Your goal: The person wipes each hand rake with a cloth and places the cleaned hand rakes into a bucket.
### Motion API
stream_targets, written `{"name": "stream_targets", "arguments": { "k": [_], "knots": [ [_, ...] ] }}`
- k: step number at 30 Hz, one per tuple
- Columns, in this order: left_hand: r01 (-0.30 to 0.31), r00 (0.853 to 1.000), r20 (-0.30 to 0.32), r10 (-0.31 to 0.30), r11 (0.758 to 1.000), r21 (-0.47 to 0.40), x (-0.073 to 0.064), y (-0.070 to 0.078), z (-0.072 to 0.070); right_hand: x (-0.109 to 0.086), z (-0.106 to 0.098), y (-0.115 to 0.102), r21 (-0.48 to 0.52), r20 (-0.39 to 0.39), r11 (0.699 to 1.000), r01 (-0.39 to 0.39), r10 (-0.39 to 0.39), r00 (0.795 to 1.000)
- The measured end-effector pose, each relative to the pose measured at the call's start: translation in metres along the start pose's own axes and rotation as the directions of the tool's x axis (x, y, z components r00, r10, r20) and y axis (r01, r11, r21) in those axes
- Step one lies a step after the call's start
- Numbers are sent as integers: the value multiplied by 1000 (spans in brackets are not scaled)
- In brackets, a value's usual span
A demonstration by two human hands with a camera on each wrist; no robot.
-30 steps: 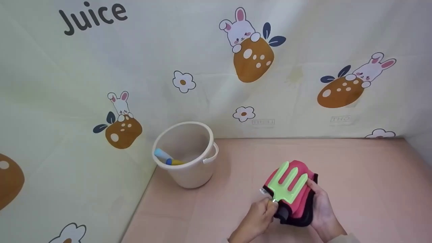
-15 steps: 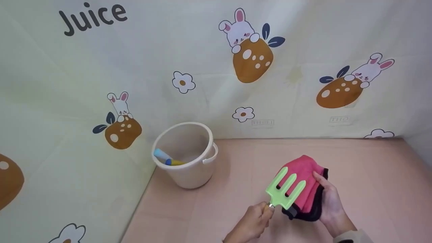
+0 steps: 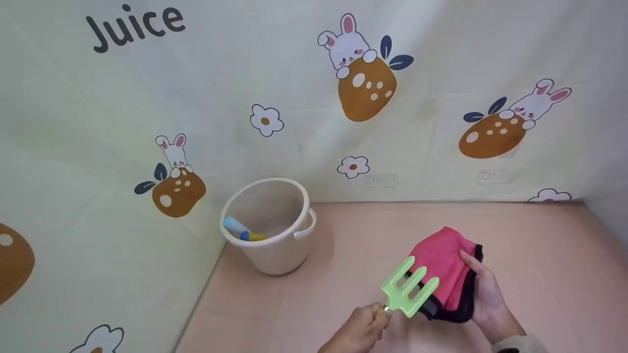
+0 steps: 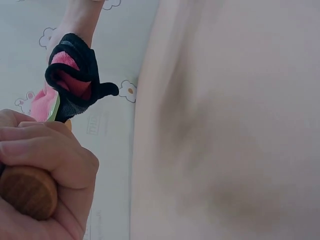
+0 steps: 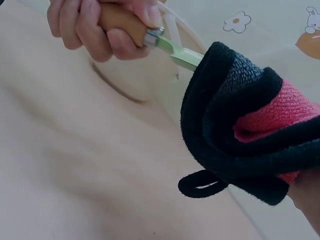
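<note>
My left hand [image 3: 360, 324] grips the wooden handle of a light green three-pronged hand fork [image 3: 406, 293], its tines pointing up and to the right. In the left wrist view the round butt of that handle [image 4: 30, 192] pokes out of the fist. A pink towelling cloth [image 3: 444, 264] with black edging is folded in layers in my right hand [image 3: 488, 296], thumb on top and the other fingers hidden behind it. The fork's tines overlap the cloth's lower left part in the head view. A black hanging loop [image 5: 202, 183] dangles from the cloth in the right wrist view.
To the left on the pinkish table [image 3: 304, 314] stands a cream bucket [image 3: 279, 255] with a side handle. Inside it lean a light blue handle [image 3: 236, 225] and a yellow one with a blue end [image 3: 255, 236]. Printed fabric [image 3: 294, 59] hangs behind and at the sides.
The fork has moved down and left across the cloth, with less of it overlapping now. My right hand has shifted right with the cloth. The bucket stays put.
</note>
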State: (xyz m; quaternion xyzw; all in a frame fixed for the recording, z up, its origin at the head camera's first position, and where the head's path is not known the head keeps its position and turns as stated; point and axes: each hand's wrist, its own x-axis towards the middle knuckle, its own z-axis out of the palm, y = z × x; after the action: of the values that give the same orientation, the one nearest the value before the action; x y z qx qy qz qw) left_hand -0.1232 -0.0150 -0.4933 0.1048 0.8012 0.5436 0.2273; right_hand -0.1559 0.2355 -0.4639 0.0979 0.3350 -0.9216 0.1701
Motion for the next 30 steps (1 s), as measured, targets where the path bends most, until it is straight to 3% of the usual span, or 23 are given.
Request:
{"name": "stream_targets", "arguments": {
  "k": [7, 12, 14, 23, 30],
  "knots": [
    [-46, 999, 20, 46, 999, 18, -7, -7, -15, -4, -11, -8, -11, 51, 1000, 28, -27, 998],
    [-120, 993, 3, 120, 988, 99, -15, -8, -35, -9, -15, -15, -4, 65, 999, 32, -32, 997],
    [-145, 989, -8, 148, 980, 137, -17, -6, -44, -10, -17, -16, -16, 45, 1000, 20, -19, 999],
    [-142, 983, -78, 164, 963, 228, -21, 17, -93, -11, -19, -12, -131, -97, 991, -37, 25, 995],
    [-118, 969, -170, 180, 939, 323, -21, 31, -138, -16, -19, -10, -190, -139, 980, -61, 35, 990]
  ]
}}
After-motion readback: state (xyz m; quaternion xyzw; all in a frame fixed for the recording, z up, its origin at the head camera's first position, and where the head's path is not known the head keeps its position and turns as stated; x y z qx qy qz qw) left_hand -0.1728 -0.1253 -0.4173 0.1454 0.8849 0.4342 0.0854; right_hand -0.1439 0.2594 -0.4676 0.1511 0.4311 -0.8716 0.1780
